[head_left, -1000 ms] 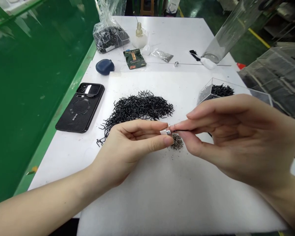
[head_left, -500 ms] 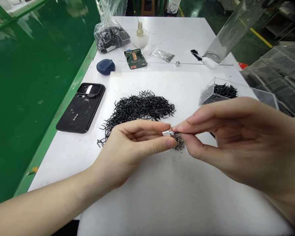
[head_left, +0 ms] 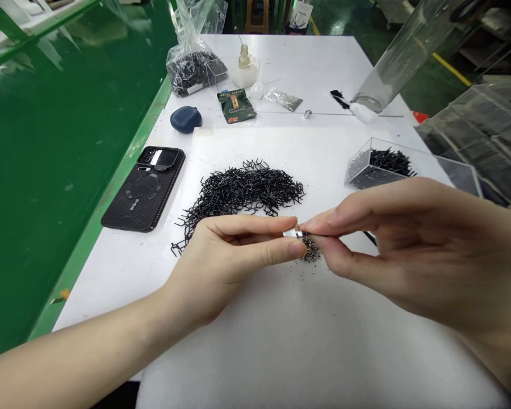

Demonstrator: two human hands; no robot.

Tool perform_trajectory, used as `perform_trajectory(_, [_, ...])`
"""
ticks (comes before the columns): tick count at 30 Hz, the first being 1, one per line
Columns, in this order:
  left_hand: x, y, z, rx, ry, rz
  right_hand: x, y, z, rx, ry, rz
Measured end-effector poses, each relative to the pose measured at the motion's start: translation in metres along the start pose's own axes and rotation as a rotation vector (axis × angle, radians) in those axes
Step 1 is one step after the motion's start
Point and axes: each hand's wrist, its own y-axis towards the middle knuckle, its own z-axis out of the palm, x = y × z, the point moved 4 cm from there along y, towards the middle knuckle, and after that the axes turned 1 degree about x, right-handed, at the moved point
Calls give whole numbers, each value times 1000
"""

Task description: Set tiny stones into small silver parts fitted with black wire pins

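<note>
Between the thumb and fingers of my left hand (head_left: 234,264) is a small silver metal piece (head_left: 292,232). My right hand (head_left: 392,244) pinches a thin black piece (head_left: 315,234) whose left end meets the silver piece. The fingertips of both hands nearly touch. Just beyond and below them, a small pile of tiny metallic bits (head_left: 310,250) lies on the white table (head_left: 255,363). Behind my left hand spreads a large heap of bent black pieces (head_left: 247,187), partly hidden by that hand.
A black phone (head_left: 145,190) and a blue case (head_left: 186,119) lie at the left. Farther back are a bag of black pieces (head_left: 196,71), a green packet (head_left: 235,106) and a small bottle (head_left: 244,58). A clear box (head_left: 443,167) and a tall glass cylinder (head_left: 398,62) stand right.
The view has shifted slightly, so the table items appear a little lower. Both hands keep their pinch, with only a slight change at the fingertips around the silver piece.
</note>
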Motion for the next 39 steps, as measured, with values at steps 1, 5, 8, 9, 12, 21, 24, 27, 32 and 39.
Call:
perform_trajectory(1, [0, 0, 0, -1, 6, -1, 0, 0, 1, 2, 7, -2])
perform_trajectory(5, [0, 1, 0, -13, 27, -12, -1, 0, 3, 5, 19, -20])
perform_trajectory(8, [-1, 2, 0, -6, 29, -20, -4, 0, 4, 18, 39, -16])
perform_trajectory(9, [-1, 1, 0, -2, 28, -20, -5, 1, 4, 26, 45, -13])
perform_trajectory(12, [-1, 1, 0, 0, 29, -14, -6, 1, 3, 37, 60, -18])
perform_trajectory(21, [-1, 1, 0, 7, 23, -13, -8, 2, 1, 89, 172, 28])
perform_trajectory(24, [-1, 1, 0, 3, 27, -12, -9, 2, 0, 99, 164, 39])
perform_trajectory(27, [-1, 0, 1, 14, 20, -15, -8, 2, 1, 103, 179, 45])
perform_trajectory(32, [-2, -2, 1, 23, 13, -7, -11, 0, 2, 79, 253, 69])
perform_trajectory(39, [-3, -1, 0, -28, 43, 3, -14, -2, 3, 69, 279, 91])
